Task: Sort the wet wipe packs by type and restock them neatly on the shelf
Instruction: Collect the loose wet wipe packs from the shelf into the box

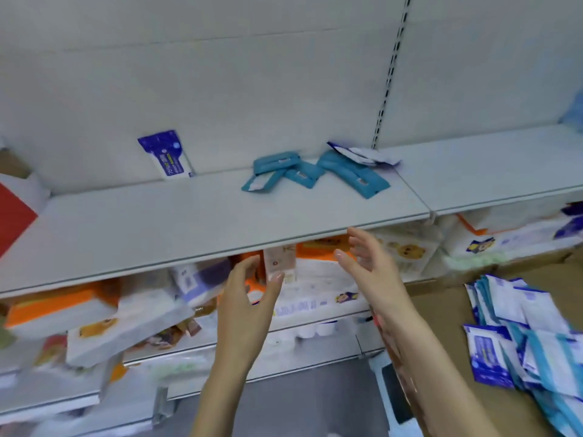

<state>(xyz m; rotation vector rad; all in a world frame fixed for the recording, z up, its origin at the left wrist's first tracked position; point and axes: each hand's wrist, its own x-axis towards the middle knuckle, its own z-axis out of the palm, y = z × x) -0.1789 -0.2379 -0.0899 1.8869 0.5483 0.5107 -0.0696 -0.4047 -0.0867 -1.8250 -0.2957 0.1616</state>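
Both hands empty, fingers loose: left hand (249, 298) and right hand (369, 266) mid-frame below the shelf (189, 222) edge. Teal wipe packs (315, 173) lie jumbled up top, purple pack (167, 156) leaning upper left, more wipe packs (520, 329) piled lower right.

Four teal packs (356, 176) on the top shelf (157, 222); two blue-and-white packs (165, 154) there too; the heap of packs (520, 335) in the cardboard box (441, 310), too many to count.
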